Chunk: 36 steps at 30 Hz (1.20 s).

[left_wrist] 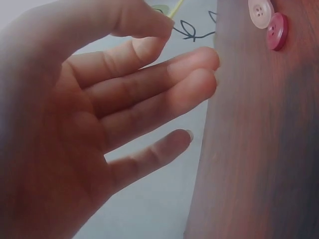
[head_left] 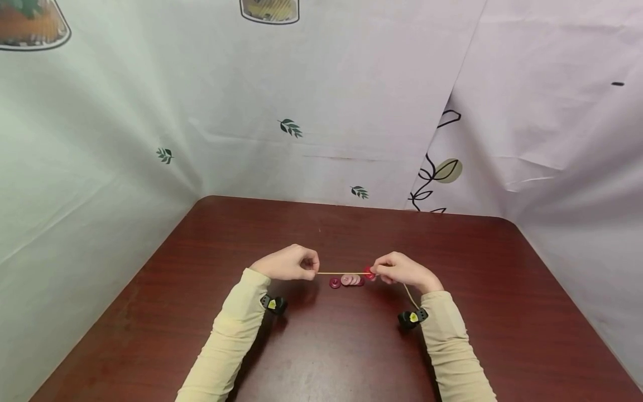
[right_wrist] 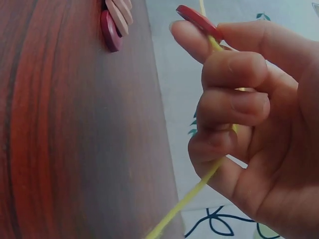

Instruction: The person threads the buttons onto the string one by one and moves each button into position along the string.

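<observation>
My left hand pinches the end of a yellow string between thumb and index finger, its other fingers held loosely out. The string runs taut across to my right hand, which pinches a red button between thumb and index finger. In the right wrist view the string passes through the button, runs behind the curled fingers and hangs down below the hand. Just below the taut string, on the table, lie a dark pink button and an overlapping row of pale pink buttons.
The dark reddish-brown wooden table has rounded far corners. White cloth walls with printed leaves stand close behind it and at both sides. A black wrist camera sits on the left wrist, another on the right.
</observation>
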Available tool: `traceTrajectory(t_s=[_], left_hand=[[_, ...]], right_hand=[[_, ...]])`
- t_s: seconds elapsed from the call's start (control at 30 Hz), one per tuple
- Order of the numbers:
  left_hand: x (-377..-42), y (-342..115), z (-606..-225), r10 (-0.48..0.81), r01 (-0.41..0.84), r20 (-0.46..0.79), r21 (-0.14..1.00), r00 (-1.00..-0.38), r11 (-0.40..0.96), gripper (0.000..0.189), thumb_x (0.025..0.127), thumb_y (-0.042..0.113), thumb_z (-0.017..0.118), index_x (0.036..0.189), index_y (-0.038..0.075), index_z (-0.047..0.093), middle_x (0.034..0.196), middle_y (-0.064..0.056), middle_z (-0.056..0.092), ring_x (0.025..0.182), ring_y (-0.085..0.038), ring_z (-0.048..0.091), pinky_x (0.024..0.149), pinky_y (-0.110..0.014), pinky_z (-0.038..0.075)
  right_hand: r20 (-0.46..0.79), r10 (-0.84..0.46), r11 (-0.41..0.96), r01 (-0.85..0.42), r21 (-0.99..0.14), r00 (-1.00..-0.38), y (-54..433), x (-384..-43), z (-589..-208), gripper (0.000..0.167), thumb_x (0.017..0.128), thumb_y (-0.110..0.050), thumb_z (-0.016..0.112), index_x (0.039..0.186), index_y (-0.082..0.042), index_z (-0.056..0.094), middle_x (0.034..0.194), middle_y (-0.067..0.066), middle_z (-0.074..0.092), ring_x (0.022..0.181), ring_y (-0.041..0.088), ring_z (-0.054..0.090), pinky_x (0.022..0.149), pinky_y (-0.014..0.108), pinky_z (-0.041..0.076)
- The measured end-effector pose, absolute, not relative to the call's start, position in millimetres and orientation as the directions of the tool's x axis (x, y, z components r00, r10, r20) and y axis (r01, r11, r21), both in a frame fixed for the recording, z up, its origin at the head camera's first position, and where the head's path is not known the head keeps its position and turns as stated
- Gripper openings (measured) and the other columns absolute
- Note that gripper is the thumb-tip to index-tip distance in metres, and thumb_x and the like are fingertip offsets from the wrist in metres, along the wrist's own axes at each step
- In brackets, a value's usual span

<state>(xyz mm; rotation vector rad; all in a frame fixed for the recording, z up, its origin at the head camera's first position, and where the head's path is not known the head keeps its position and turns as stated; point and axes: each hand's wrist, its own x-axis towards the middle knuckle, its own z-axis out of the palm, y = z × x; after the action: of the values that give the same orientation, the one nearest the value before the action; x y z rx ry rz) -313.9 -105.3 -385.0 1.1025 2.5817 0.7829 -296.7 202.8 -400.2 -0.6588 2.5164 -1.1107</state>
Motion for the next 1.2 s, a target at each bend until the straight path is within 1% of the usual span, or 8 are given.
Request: traceTrajectory(t_s=[0.17, 0.37, 0.5, 0.63, 0.73, 0.93, 1.03, 1.2], left_hand=[[-314, -107, -385, 0.726, 0.604, 0.002, 0.556, -0.687, 0.571, 0.006, 0.08, 0.009, 0.063, 0.079, 0.015, 0.062, 0.073, 0.008, 0.057, 0.07, -0.004, 0.05, 0.067, -0.018, 0.042], [-315, -110, -384, 0.718, 0.582, -0.016, 0.572, -0.696, 0.578, 0.007, 0.08, 0.009, 0.063, 0.078, 0.016, 0.061, 0.074, 0.009, 0.057, 0.072, -0.005, 0.051, 0.069, -0.02, 0.043], [-316, -113, -382, 0.714, 0.57, -0.026, 0.582, -0.7, 0.58, 0.007, 0.08, 0.009, 0.062, 0.079, 0.016, 0.062, 0.075, 0.008, 0.058, 0.075, -0.006, 0.053, 0.072, -0.022, 0.044], [-316, -115, -381, 0.706, 0.559, -0.04, 0.581, -0.707, 0.592, 0.006, 0.08, 0.008, 0.061, 0.083, 0.014, 0.063, 0.077, 0.008, 0.058, 0.077, -0.007, 0.055, 0.075, -0.023, 0.045], [-317, -116, -382, 0.707, 0.56, -0.046, 0.577, -0.705, 0.595, 0.007, 0.08, 0.008, 0.061, 0.083, 0.013, 0.064, 0.078, 0.007, 0.059, 0.077, -0.007, 0.054, 0.074, -0.023, 0.045], [-318, -119, -382, 0.716, 0.567, -0.052, 0.57, -0.697, 0.594, 0.006, 0.08, 0.009, 0.062, 0.08, 0.015, 0.063, 0.076, 0.008, 0.059, 0.075, -0.006, 0.054, 0.072, -0.021, 0.044], [-319, -121, -382, 0.715, 0.567, -0.056, 0.568, -0.697, 0.597, 0.006, 0.08, 0.009, 0.063, 0.079, 0.015, 0.063, 0.075, 0.009, 0.058, 0.074, -0.006, 0.053, 0.072, -0.021, 0.044], [-319, -126, -382, 0.714, 0.56, -0.068, 0.571, -0.697, 0.601, 0.006, 0.081, 0.009, 0.063, 0.079, 0.015, 0.064, 0.075, 0.009, 0.058, 0.073, -0.006, 0.053, 0.07, -0.021, 0.044]], right_hand=[[-0.082, -0.522, 0.587, -0.288, -0.757, -0.849, 205, -301, -406, 0.023, 0.094, -0.015, 0.056, 0.084, 0.0, 0.069, 0.056, -0.004, 0.048, 0.051, 0.008, 0.044, 0.05, 0.022, 0.037], [-0.095, -0.492, 0.569, -0.237, -0.787, -0.865, 211, -304, -411, 0.023, 0.094, -0.013, 0.055, 0.084, 0.002, 0.07, 0.055, -0.001, 0.05, 0.05, 0.009, 0.045, 0.051, 0.026, 0.043], [-0.097, -0.504, 0.567, -0.243, -0.787, -0.858, 217, -306, -414, 0.023, 0.094, -0.013, 0.055, 0.084, 0.003, 0.069, 0.054, -0.002, 0.05, 0.049, 0.009, 0.045, 0.05, 0.026, 0.043], [-0.126, -0.512, 0.576, -0.231, -0.784, -0.85, 224, -307, -419, 0.025, 0.096, -0.013, 0.053, 0.083, 0.002, 0.069, 0.055, -0.002, 0.05, 0.049, 0.009, 0.045, 0.05, 0.024, 0.041], [-0.144, -0.513, 0.573, -0.212, -0.792, -0.846, 229, -308, -424, 0.027, 0.096, -0.013, 0.053, 0.081, 0.003, 0.068, 0.055, -0.002, 0.049, 0.05, 0.009, 0.045, 0.05, 0.022, 0.04], [-0.159, -0.517, 0.572, -0.201, -0.795, -0.841, 237, -309, -430, 0.026, 0.094, -0.013, 0.054, 0.077, 0.003, 0.066, 0.055, 0.0, 0.049, 0.05, 0.009, 0.045, 0.05, 0.022, 0.04], [-0.163, -0.518, 0.568, -0.195, -0.8, -0.84, 239, -309, -431, 0.025, 0.094, -0.013, 0.055, 0.077, 0.002, 0.066, 0.056, 0.0, 0.049, 0.05, 0.009, 0.045, 0.05, 0.022, 0.039], [-0.174, -0.525, 0.564, -0.188, -0.804, -0.833, 243, -308, -430, 0.025, 0.094, -0.012, 0.055, 0.078, 0.003, 0.066, 0.056, 0.001, 0.051, 0.05, 0.008, 0.047, 0.051, 0.022, 0.041]])
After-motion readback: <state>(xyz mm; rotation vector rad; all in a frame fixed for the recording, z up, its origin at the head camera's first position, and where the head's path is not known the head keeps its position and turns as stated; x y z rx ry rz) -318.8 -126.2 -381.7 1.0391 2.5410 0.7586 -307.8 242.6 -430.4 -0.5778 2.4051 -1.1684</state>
